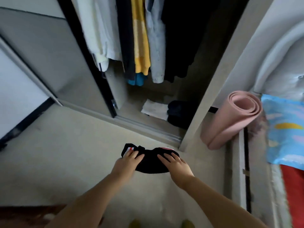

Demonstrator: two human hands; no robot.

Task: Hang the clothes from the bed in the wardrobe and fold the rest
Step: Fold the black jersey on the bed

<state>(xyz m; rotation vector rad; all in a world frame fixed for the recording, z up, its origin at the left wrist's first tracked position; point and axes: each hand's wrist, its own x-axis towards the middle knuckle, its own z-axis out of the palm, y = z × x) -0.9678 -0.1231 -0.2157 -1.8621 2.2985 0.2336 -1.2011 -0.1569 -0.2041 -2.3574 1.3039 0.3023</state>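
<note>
A folded black garment (150, 162) with red, white and blue stripes at its far edge is carried in front of me, above the floor. My left hand (127, 162) holds its left end, fingers lying on top. My right hand (175, 163) holds its right end the same way; the thumbs are hidden under the cloth. Ahead stands the open wardrobe (212, 79), where white, dark, yellow and pale blue clothes (141, 38) hang. On its bottom lie a folded white piece (155, 108) and a dark folded stack (178, 113).
A rolled pink mat (230, 119) leans by the wardrobe's right post. The bed (283, 129) with blue patterned and red fabric fills the right edge. The grey sliding door (49, 55) stands to the left. Pale floor (74, 153) lies between me and the wardrobe.
</note>
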